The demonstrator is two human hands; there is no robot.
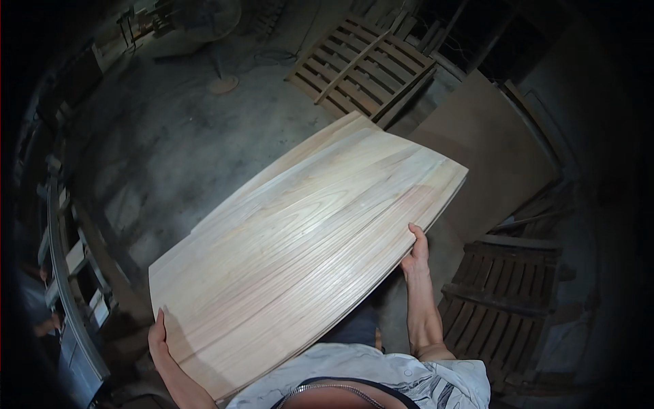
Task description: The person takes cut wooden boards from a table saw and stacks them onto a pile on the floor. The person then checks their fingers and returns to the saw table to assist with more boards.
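Observation:
A wide, pale wooden panel with streaky grain spans the middle of the view, tilted so that its right end lies farther away. My left hand grips its left end, thumb on the top face and fingers hidden beneath. On the near long edge, toward the right end, my right hand is closed the same way. Layered lines along that edge suggest more than one panel in my grip. Beyond the far edge shows a second wooden panel, partly covered; whether I hold it too I cannot tell.
A slatted pallet lies at the back, and another sits at right. Between them leans a large brown sheet. A long metal rail runs down the left, near what looks like another person's hand. A stand fan is far back.

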